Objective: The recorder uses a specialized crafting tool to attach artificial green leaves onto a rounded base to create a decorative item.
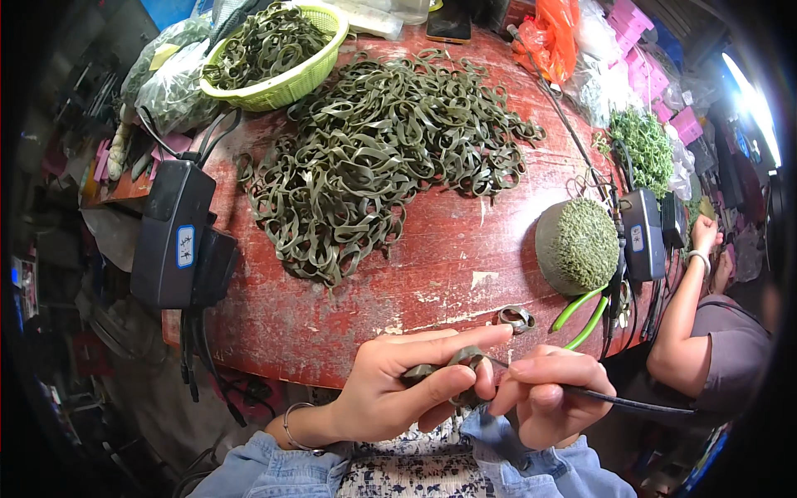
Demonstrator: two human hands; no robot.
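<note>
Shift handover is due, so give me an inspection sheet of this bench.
Surface: red table, paint worn.
Job's things: dark green strip looped between both hands; thin dark rod in right hand.
Clutter: strip pile, green basket, round green block, green-handled pliers.
Grip: left hand and right hand closed.
Cables: black boxes with leads.
Surroundings: another person's arm at right.

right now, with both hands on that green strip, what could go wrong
1. The thin dark rod-shaped tool in the right hand points toward the left hand, which pinches the olive-green strip loop; a slip might jab a finger.
2. The small finished loop lies near the edge of the red worn table; a nudge could knock it off.
</note>
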